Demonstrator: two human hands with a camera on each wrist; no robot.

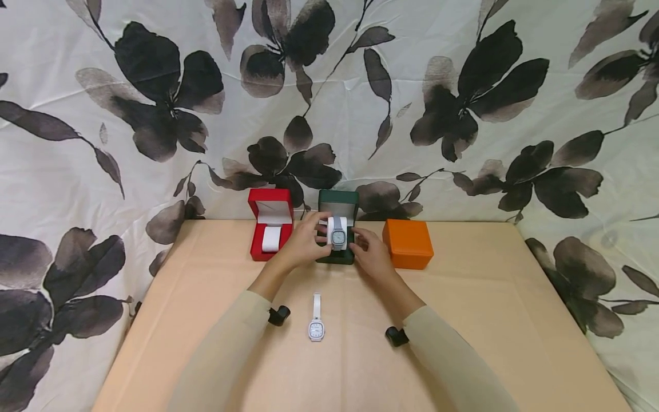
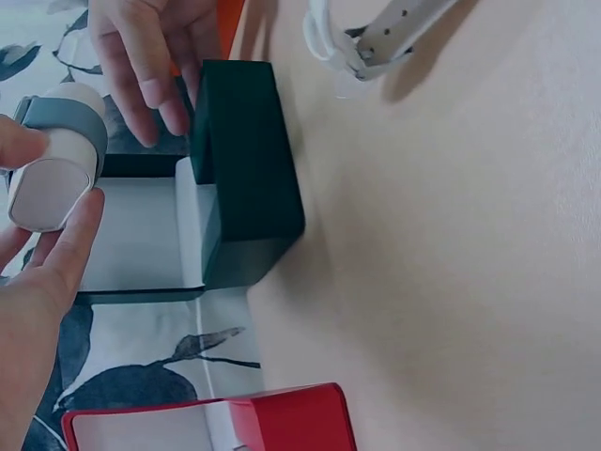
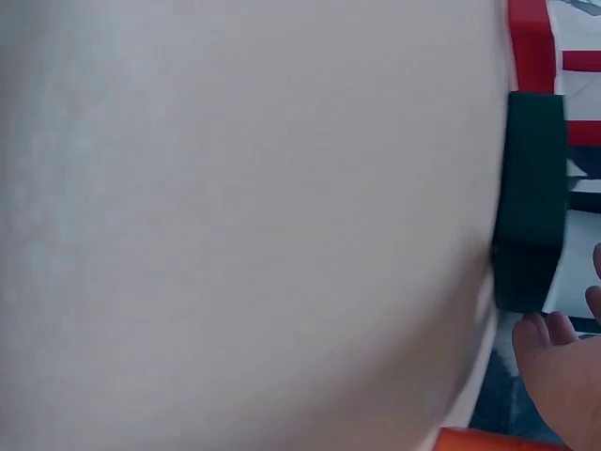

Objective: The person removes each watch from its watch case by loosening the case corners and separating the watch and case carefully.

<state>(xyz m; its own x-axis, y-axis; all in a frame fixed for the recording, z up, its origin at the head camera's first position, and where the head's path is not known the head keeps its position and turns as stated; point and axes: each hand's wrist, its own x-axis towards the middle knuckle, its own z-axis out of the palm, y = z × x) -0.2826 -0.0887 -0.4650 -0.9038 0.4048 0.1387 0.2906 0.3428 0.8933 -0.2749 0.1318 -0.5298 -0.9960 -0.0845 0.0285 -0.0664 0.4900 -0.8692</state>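
My left hand [image 1: 320, 234] pinches a white cushion [image 2: 45, 193] with a grey watch [image 1: 338, 233] strapped round it, just above the open dark green box [image 1: 337, 258]. In the left wrist view the thumb and a finger of that hand [image 2: 47, 178] clamp the cushion's ends over the green box [image 2: 239, 178]. My right hand [image 1: 361, 240] has relaxed fingers [image 2: 155, 94] touching the green box's right side and holds nothing. In the right wrist view only its fingertips [image 3: 554, 331] show beside the green box [image 3: 531, 216]. A white watch [image 1: 316, 320] lies flat on the table nearer to me.
An open red box [image 1: 270, 229] with a white cushion [image 1: 271, 238] stands left of the green one; a closed orange box [image 1: 408, 243] stands right. All sit at the far edge of the tan table [image 1: 489, 320], against a flowered cloth backdrop [image 1: 154, 114].
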